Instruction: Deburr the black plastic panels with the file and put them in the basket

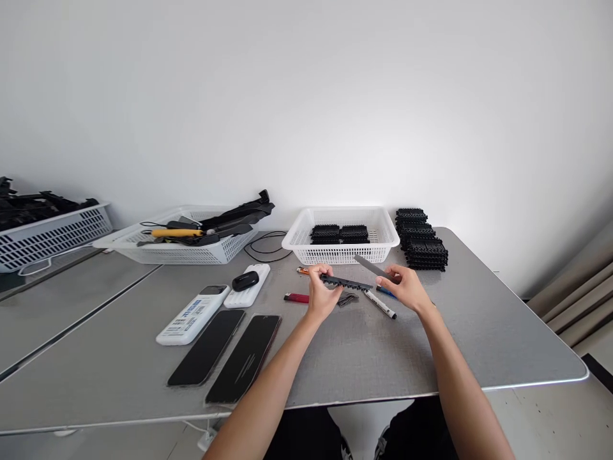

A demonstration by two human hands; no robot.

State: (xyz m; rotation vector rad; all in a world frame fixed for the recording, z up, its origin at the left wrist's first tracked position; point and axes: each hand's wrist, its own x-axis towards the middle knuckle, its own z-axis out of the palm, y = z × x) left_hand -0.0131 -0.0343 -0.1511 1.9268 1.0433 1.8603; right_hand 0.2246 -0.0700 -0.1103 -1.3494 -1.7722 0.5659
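My left hand (pixel 324 292) is closed on the left end of a black plastic part (pixel 347 283), a narrow piece with teeth along its lower edge. In my right hand (pixel 406 285) is a flat grey file (pixel 371 265), its free end pointing up and left above the black part. Whether the two touch is unclear from here. Beneath my hands lie a white marker (pixel 382 305) with a black cap, a red-handled tool (pixel 296 298), a blue object (pixel 385 291) and some dark scraps (pixel 348 299).
Behind my hands stands a white basket (pixel 341 255) with black toothed parts; more stacked parts (pixel 421 239) are at its right. Leftward are two phones (pixel 207 348) (pixel 245 360), white power banks (pixel 194 315) (pixel 257 279) and a basket (pixel 205 257) of tools and dark strips.
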